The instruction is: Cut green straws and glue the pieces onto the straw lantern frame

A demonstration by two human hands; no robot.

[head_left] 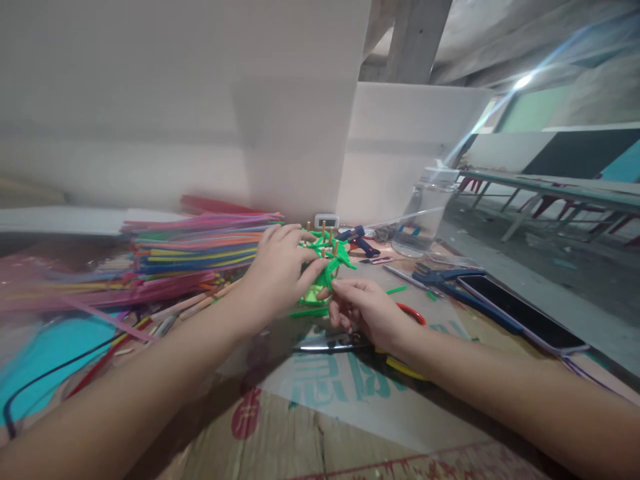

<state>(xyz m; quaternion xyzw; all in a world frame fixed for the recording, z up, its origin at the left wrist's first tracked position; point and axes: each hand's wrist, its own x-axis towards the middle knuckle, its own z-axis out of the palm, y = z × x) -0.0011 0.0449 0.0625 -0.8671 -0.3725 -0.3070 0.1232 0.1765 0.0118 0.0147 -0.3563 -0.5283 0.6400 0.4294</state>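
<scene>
A bright green pipe-cleaner model (340,259) with several short wooden sticks standing up in it is between my hands. My left hand (283,263) reaches over its left side, thumb and fingers closed around the near part. At the lower right edge of the model, my right hand (360,303) pinches a green pipe-cleaner end between thumb and forefinger, its other fingers curled. What lies right between these fingertips is partly hidden. A dark round plate with a shiny rim (325,347) shows beneath the hands.
Bundles of coloured pipe cleaners (200,257) lie at the left. Behind the model are a small white digital display (327,221) and a blue glue gun (357,240). To the right stand a clear water bottle (423,213), blue-handled pliers (445,275) and a phone (520,313).
</scene>
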